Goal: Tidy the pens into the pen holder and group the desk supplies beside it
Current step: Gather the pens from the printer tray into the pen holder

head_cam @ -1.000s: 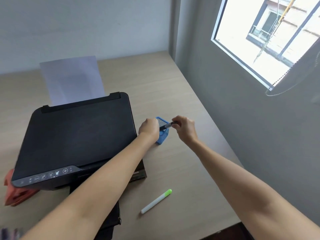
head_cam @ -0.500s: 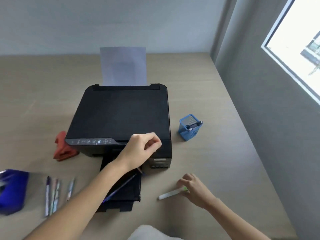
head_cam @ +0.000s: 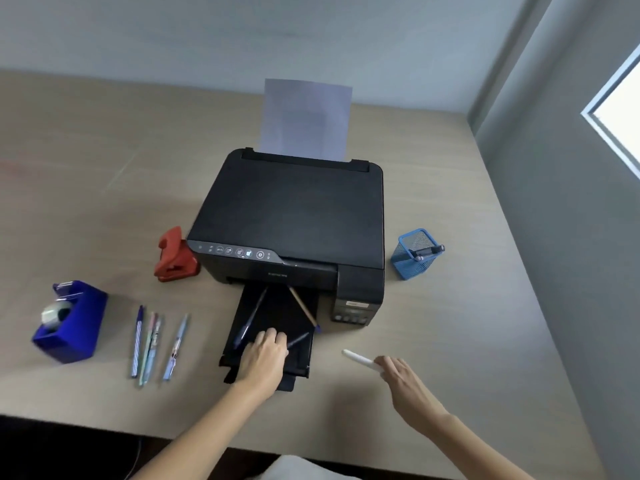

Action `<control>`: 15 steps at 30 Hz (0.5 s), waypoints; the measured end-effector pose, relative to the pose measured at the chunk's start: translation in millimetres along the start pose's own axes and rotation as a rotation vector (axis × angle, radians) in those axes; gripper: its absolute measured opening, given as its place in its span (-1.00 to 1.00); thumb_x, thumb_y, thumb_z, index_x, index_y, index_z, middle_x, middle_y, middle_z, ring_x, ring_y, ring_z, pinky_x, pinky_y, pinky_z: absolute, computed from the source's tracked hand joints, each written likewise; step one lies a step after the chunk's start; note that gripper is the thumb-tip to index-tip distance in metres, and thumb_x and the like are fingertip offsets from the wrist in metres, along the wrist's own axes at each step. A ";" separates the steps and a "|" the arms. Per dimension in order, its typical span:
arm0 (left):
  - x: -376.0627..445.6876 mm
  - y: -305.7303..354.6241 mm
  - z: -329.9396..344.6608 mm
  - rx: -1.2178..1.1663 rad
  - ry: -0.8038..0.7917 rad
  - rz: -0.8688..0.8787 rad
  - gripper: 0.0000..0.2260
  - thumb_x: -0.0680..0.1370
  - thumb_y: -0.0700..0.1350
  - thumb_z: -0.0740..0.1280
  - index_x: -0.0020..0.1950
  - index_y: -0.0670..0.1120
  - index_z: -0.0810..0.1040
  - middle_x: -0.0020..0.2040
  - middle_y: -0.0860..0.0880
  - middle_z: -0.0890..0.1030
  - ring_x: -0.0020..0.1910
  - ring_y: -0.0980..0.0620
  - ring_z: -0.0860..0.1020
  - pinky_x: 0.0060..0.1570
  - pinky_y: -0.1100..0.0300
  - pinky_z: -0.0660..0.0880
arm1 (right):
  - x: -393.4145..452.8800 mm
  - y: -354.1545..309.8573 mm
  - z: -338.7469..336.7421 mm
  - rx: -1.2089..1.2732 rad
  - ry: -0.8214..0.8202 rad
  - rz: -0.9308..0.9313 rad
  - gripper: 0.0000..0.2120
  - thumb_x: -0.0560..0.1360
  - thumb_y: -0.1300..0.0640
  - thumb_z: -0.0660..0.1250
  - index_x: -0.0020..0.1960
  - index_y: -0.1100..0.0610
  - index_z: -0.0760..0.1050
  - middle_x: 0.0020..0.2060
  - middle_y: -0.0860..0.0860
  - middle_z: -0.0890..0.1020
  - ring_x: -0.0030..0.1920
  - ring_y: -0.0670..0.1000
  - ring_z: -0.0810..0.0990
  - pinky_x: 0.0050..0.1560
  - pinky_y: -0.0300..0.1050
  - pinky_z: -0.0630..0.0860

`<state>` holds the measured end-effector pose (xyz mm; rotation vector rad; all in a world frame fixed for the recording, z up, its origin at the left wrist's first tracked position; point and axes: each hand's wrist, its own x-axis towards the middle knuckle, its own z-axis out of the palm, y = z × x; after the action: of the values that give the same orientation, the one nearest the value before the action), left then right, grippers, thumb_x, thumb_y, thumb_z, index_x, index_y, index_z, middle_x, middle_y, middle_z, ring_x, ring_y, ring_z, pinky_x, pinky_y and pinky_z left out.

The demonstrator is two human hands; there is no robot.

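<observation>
On the wooden desk point(head_cam: 433, 341), I see the black printer point(head_cam: 294, 216) occupying the centre, a sheet of paper point(head_cam: 306, 119) standing in its rear feed. Its output tray point(head_cam: 277, 320) extends toward me and carries a dark pen point(head_cam: 251, 318) and a pencil point(head_cam: 304, 306). My left hand point(head_cam: 265, 355) rests on the tray, fingers curled together over a third pen point(head_cam: 298, 340); I cannot tell whether they actually pinch it. My right hand point(head_cam: 403, 374) holds a white marker point(head_cam: 360, 359) at one end, fingers closed around it, just right of the tray. The blue mesh pen holder point(head_cam: 414, 254) stands right of the printer, one black pen point(head_cam: 427, 251) leaning inside. Left of the printer sit a red hole punch point(head_cam: 175, 256), a blue tape dispenser point(head_cam: 71, 320) and a row of pens point(head_cam: 152, 341), well apart from the holder with the printer between.
</observation>
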<state>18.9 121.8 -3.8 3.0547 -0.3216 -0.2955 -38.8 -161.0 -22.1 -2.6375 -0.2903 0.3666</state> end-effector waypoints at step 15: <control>52.3 -47.8 -2.9 -0.235 -0.038 -0.369 -0.80 0.55 -0.26 0.27 0.16 -0.27 0.42 0.14 -0.26 0.51 0.10 -0.22 0.51 0.02 -0.05 0.51 | 124.2 -133.3 -2.9 -0.198 -0.079 0.321 -0.74 0.60 0.12 0.13 0.18 0.25 0.41 0.00 0.17 0.65 0.00 0.24 0.64 -0.21 -0.03 0.40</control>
<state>79.2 157.6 -14.2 2.8577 0.2625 -0.3770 60.3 -13.1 17.0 -2.8721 0.0804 0.5732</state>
